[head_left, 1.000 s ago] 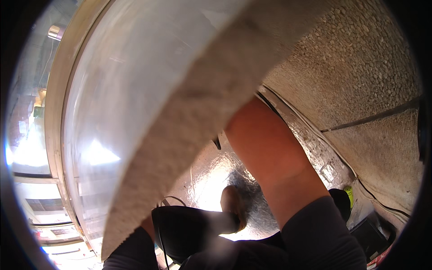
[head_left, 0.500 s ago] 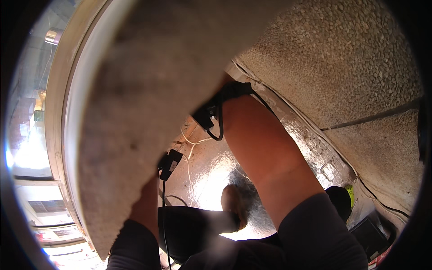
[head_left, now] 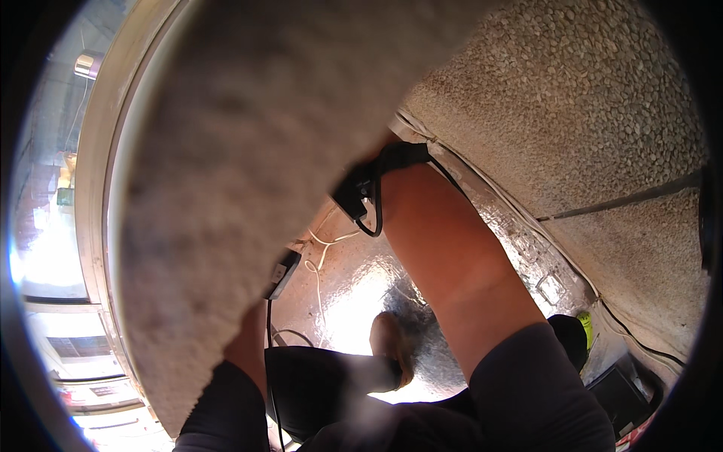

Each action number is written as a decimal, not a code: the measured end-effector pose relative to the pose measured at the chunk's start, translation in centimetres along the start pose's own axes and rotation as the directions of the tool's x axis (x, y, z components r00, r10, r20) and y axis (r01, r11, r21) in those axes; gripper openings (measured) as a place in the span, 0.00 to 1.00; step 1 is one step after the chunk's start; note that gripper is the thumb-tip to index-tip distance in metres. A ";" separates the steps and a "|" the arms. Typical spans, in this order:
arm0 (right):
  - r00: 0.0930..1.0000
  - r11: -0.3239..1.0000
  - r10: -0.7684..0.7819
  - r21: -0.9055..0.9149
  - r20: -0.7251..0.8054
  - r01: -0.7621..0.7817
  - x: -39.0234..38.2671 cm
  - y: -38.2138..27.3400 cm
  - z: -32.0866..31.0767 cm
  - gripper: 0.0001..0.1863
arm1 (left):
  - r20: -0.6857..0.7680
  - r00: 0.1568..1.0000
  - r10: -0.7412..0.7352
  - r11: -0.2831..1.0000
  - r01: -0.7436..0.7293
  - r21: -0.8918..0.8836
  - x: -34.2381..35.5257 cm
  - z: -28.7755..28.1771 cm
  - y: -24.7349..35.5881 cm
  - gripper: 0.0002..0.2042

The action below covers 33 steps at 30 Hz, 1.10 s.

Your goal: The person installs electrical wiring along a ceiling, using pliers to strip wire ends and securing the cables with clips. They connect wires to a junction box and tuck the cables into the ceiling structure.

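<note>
A rough grey-brown surface [head_left: 226,181], blurred and very near, cuts across the upper left and hides most of what lies beyond my wrists. My right forearm [head_left: 452,241] reaches up and away to its edge. Around that wrist sits a black strap [head_left: 407,154] carrying a black box with a looped cable [head_left: 378,200]. Only a sliver of my right hand [head_left: 387,141] shows past the strap; its fingers are hidden. My left forearm [head_left: 247,350] goes behind the same surface beside another small black box [head_left: 284,273] on a cable. The left hand is out of sight.
A pebbled wall [head_left: 595,98] rises at the right, with cables [head_left: 520,203] along its base. Thin white cords [head_left: 320,256] lie on the shiny floor [head_left: 354,290] near my shoe [head_left: 385,339]. A black case [head_left: 621,395] stands at lower right. A framed window [head_left: 56,241] is at left.
Both forearms have shifted slightly: the right wrist a little to the right, the left box further behind the blurred surface. That surface's edge has also moved slightly right in view.
</note>
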State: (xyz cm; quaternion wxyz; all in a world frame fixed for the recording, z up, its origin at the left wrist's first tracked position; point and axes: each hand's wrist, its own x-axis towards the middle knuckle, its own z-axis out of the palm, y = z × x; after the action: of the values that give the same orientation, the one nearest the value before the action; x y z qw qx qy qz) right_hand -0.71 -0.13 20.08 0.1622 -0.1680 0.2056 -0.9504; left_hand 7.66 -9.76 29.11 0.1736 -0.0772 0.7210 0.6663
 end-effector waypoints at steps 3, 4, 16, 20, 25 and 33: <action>0.970 1.000 0.024 -0.001 -0.240 -0.025 -0.4 0.2 0.6 0.11 | -0.161 0.983 0.084 0.976 -0.048 0.213 1.3 -0.2 -1.9 0.05; 0.965 0.895 -0.216 -0.425 -0.147 0.136 1.0 3.5 3.9 0.11 | -0.266 0.953 0.145 0.940 -0.049 0.337 -1.5 -3.6 -1.2 0.06; 0.857 -0.138 -0.474 -0.978 0.202 0.155 3.6 4.0 2.0 0.12 | -0.177 0.691 0.701 0.202 0.046 0.978 -0.1 -0.6 -1.4 0.18; 0.873 -0.129 -0.451 -0.982 0.185 0.142 3.7 4.0 2.4 0.13 | -0.286 0.847 0.448 0.487 0.037 0.873 0.2 -3.3 -0.6 0.17; 0.937 -0.119 -0.333 -0.990 0.109 0.072 3.9 3.4 2.5 0.13 | -0.334 0.908 0.251 0.566 0.142 0.812 0.1 -3.6 0.7 0.16; 0.932 0.125 -0.361 -0.990 0.013 0.062 5.7 4.8 0.0 0.14 | -0.145 0.734 0.663 0.071 0.131 0.989 0.2 -0.7 0.1 0.18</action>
State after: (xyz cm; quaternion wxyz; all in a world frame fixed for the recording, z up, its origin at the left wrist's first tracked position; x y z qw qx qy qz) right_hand -4.63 -6.44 19.35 -0.1476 -0.1486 0.7609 -0.6141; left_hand 7.40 -10.40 29.14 -0.1870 0.0028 0.9822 -0.0155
